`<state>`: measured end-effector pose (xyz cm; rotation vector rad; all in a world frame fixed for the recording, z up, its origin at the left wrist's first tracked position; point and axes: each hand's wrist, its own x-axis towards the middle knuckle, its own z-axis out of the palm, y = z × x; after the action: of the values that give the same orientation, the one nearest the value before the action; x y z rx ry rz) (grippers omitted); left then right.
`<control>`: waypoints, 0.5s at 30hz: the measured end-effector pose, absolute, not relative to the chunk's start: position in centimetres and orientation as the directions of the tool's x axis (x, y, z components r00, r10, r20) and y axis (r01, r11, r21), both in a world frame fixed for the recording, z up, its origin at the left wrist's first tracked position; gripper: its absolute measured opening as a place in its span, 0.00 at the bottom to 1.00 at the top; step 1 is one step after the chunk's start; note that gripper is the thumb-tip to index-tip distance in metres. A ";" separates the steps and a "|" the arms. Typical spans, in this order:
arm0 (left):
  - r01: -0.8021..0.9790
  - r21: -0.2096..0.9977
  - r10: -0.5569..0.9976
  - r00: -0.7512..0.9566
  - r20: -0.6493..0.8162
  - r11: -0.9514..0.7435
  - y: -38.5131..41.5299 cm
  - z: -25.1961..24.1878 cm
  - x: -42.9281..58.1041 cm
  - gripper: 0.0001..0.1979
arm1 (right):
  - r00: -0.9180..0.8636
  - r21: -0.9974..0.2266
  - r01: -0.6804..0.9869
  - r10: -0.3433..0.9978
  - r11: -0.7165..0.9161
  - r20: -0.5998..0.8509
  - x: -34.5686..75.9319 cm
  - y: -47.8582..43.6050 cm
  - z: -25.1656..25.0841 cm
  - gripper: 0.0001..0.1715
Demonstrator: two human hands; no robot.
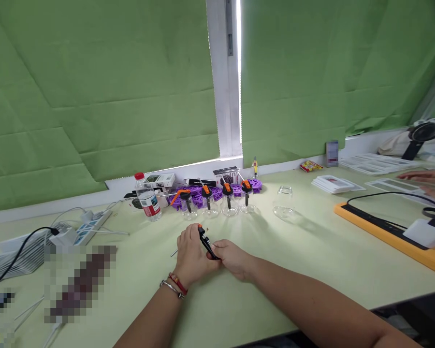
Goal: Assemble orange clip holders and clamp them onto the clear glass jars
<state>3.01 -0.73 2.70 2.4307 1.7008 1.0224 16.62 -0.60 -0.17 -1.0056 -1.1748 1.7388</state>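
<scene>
In front of me both hands are on a slim black part with an orange tip [205,239]. My left hand [190,253] is closed around its left side, covering much of it. The fingers of my right hand [232,256] are closed at its lower end. A thin pale rod [174,253] sticks out to the left of my left hand; whether it joins the black part, I cannot tell. Beyond the hands stand several clear glass vessels [229,209] with black tops and orange levers. To their right is a clear glass jar [284,200] without such a top.
A red-capped bottle [148,199] stands at the left, near a power strip [92,227] and cables. Purple pieces [197,198] and boxes [161,180] line the back. An orange-edged bar [387,237] and another person's hands [427,178] are at the right.
</scene>
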 end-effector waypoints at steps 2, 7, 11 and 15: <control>0.819 0.378 0.838 0.211 0.503 -0.432 -0.8 2.6 3.1 0.39 | -0.374 -0.948 -0.179 0.909 -0.263 -0.182 16.7 -0.6 -0.2 0.24; 0.816 0.384 0.845 0.218 0.488 -0.432 -0.8 2.2 3.4 0.41 | -0.377 -0.938 -0.197 0.905 -0.285 -0.196 16.8 -0.5 0.0 0.21; 0.861 0.342 0.860 0.190 0.474 -0.378 -1.0 2.3 3.7 0.38 | -0.377 -0.932 -0.199 0.902 -0.303 -0.212 17.0 -0.3 0.1 0.21; 0.891 0.316 0.879 0.164 0.447 -0.327 -1.0 2.4 3.8 0.35 | -0.401 -0.941 -0.171 0.893 -0.294 -0.206 17.2 0.0 0.3 0.20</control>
<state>3.83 -1.04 2.44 2.4123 1.8342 0.9027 17.16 0.03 0.25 -1.0077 -1.1688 1.7902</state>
